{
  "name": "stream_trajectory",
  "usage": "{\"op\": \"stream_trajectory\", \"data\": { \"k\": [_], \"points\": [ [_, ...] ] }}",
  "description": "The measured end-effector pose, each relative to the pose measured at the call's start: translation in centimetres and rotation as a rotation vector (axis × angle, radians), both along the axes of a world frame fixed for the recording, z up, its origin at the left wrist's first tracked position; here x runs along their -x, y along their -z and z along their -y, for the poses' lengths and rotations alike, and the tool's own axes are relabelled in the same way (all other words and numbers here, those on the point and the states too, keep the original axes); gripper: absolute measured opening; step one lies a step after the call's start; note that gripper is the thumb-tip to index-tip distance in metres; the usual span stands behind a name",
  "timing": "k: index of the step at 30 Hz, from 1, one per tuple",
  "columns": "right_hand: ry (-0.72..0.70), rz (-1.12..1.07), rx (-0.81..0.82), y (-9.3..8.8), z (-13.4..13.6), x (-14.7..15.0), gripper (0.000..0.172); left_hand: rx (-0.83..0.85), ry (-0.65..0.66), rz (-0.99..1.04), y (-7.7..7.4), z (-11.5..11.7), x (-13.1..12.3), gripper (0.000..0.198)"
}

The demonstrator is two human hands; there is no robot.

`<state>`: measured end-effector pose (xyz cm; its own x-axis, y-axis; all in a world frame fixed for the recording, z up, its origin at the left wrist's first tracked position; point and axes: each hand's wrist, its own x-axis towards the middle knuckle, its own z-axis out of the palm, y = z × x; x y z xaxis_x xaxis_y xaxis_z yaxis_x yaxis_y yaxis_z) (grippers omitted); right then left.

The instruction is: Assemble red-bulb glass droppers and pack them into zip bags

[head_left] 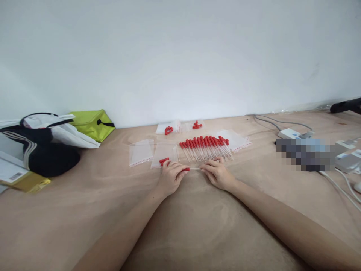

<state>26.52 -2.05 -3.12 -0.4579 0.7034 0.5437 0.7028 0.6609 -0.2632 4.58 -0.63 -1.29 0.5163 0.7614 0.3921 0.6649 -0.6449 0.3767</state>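
My left hand (171, 176) pinches the red bulb end of a clear dropper (193, 169) that lies across the wooden table (197, 226). My right hand (217, 174) has curled fingers on the dropper's other, glass end. Just beyond both hands lies a row of several red-capped droppers (205, 147). A small clear bag (164, 155) with red caps at its near edge lies by my left hand. Another clear bag with nothing in it (140, 152) sits further left. Two bags holding red caps (168, 130) (196, 125) lie near the wall.
A black and white bag (42, 145), a lime green pouch (91, 123) and a yellow box (25, 180) sit at the left. White adapters (289, 133), cables (338, 188) and a blurred patch are at the right. A dark object (345, 106) lies far right.
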Motion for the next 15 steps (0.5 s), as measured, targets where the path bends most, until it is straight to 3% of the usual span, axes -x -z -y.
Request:
{"op": "stream_trajectory", "data": {
  "k": [9,15],
  "points": [
    [-0.030,-0.015,0.050,-0.43,-0.48,-0.06,0.027,-0.030,0.067,-0.012,-0.04,0.01,0.09,0.020],
    [0.024,0.076,-0.008,-0.80,-0.35,0.30,0.026,-0.031,0.064,-0.049,0.07,0.01,0.11,0.021]
  ]
}}
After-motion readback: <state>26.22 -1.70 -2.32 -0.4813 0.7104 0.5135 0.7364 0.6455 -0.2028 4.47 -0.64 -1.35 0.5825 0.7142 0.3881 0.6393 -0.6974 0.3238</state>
